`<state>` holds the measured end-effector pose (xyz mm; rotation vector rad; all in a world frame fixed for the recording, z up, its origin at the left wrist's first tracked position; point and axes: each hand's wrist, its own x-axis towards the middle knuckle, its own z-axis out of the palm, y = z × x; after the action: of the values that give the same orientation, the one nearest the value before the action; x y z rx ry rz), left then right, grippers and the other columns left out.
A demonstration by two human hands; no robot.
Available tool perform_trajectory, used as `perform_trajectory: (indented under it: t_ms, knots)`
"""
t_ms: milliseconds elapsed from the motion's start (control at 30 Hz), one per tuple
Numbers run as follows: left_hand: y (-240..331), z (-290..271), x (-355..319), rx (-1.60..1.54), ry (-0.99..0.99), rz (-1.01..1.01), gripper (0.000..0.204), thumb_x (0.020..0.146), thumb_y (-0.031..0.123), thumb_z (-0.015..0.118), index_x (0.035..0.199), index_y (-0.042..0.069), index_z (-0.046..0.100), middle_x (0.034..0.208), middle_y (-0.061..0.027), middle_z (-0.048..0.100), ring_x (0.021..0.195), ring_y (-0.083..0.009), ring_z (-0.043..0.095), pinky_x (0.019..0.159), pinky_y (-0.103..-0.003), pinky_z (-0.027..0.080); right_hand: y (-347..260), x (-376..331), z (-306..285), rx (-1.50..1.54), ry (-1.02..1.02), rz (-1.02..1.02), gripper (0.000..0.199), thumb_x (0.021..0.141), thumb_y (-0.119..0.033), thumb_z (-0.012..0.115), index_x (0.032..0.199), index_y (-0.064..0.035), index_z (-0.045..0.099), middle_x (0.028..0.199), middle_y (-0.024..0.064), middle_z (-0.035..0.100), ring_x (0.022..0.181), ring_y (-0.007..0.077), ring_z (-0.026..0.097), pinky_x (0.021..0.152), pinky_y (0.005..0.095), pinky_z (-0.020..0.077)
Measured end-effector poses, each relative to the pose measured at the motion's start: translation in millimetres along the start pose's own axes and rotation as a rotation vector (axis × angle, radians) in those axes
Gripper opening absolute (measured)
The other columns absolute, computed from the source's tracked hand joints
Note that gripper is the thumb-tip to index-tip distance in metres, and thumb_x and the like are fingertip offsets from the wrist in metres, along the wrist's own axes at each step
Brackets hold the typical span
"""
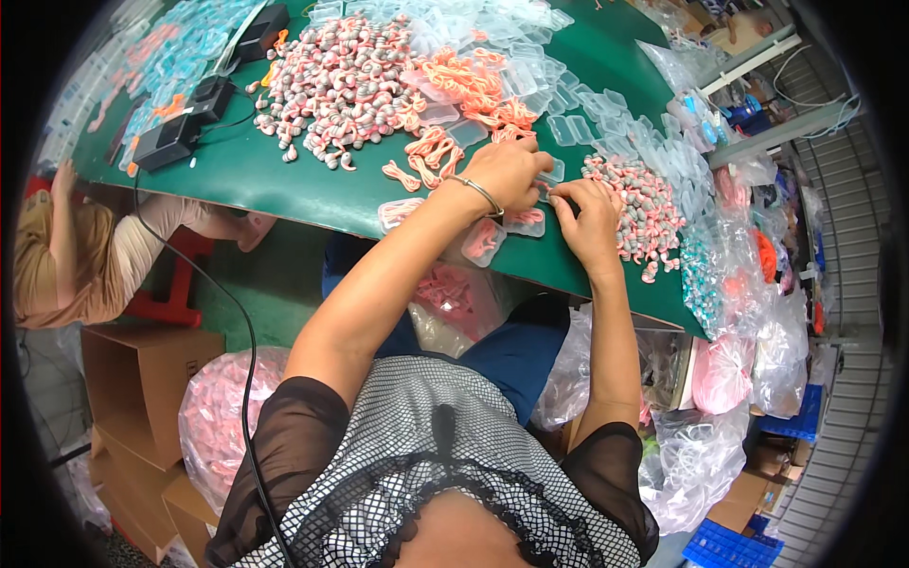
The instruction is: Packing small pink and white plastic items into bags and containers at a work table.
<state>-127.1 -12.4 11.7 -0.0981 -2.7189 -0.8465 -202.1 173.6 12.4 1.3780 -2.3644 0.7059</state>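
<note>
Both of my hands meet over a small clear plastic box [553, 171] near the front edge of the green table. My left hand [504, 176], with a bracelet at its wrist, curls its fingers over the box. From the other side my right hand [589, 220] pinches the box's near edge; my fingers partly hide what is inside. Below my left hand lie filled clear boxes [484, 241] with pink cord in them, at the table edge. Bundles of pink-orange cord [432, 151] lie beyond my left wrist. Right beside my right hand is a pile of small pink-and-grey coiled pieces [636, 196].
A large heap of pink-and-grey pieces [333, 85] covers the table's far left, near black boxes [169, 142] with cables. Clear boxes [606, 112] spread over the far and right side. Another person [71, 251] sits at left. Plastic bags [724, 374] crowd the right.
</note>
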Motion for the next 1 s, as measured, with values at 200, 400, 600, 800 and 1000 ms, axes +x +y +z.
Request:
perform_trajectory:
  t_ms: [200, 400, 600, 800, 1000]
  knots:
    - [2.3, -4.4, 1.2, 0.043, -0.079, -0.034, 0.036, 0.07, 0.014, 0.078, 0.105, 0.008, 0.071, 0.11, -0.0142, 0.062, 0.106, -0.0326, 0.064, 0.089, -0.043, 0.053, 7.8, 1.7, 0.3, 0.052, -0.044, 0.036, 0.006, 0.081, -0.013, 0.071, 0.087, -0.0118, 0.07, 0.088, 0.0024, 0.067, 0.09, 0.0226, 0.062, 0.09, 0.0407, 0.0368]
    - [3.3, -5.1, -6.4, 0.012, -0.041, -0.061, 0.038, 0.067, 0.011, 0.082, 0.103, 0.007, 0.071, 0.108, -0.0139, 0.062, 0.104, -0.0334, 0.065, 0.089, -0.042, 0.053, 22.3, 36.2, 11.7, 0.113, -0.012, 0.09, 0.007, 0.082, -0.015, 0.07, 0.089, -0.0127, 0.071, 0.086, 0.0023, 0.068, 0.085, 0.0234, 0.064, 0.081, 0.0411, 0.0402]
    - [0.5, -0.8, -11.0, 0.049, -0.044, -0.033, 0.038, 0.074, 0.013, 0.077, 0.11, 0.007, 0.067, 0.106, -0.0129, 0.062, 0.1, -0.0337, 0.065, 0.086, -0.044, 0.054, 25.5, 81.4, 38.6, -0.035, -0.168, 0.106, 0.021, 0.081, -0.023, 0.073, 0.099, -0.0135, 0.072, 0.097, 0.0041, 0.071, 0.093, 0.0257, 0.066, 0.083, 0.049, 0.0408]
    - [-1.6, -0.2, -12.7, 0.01, -0.024, -0.016, 0.038, 0.073, 0.012, 0.077, 0.109, 0.006, 0.067, 0.106, -0.0122, 0.062, 0.1, -0.034, 0.065, 0.086, -0.044, 0.053, 29.6, 93.8, 56.7, 0.032, -0.224, 0.19, 0.019, 0.079, -0.025, 0.075, 0.093, -0.0133, 0.071, 0.091, 0.0021, 0.071, 0.089, 0.0251, 0.068, 0.081, 0.0476, 0.0409]
    - [-1.6, -0.4, -13.0, -0.036, -0.005, -0.044, 0.04, 0.071, 0.01, 0.078, 0.109, 0.006, 0.066, 0.107, -0.0117, 0.063, 0.099, -0.0336, 0.065, 0.085, -0.044, 0.053, 33.9, 68.8, 16.5, 0.119, -0.092, 0.161, 0.012, 0.08, -0.019, 0.075, 0.085, -0.0095, 0.069, 0.081, 0.0027, 0.069, 0.07, 0.0198, 0.066, 0.069, 0.0364, 0.0469]
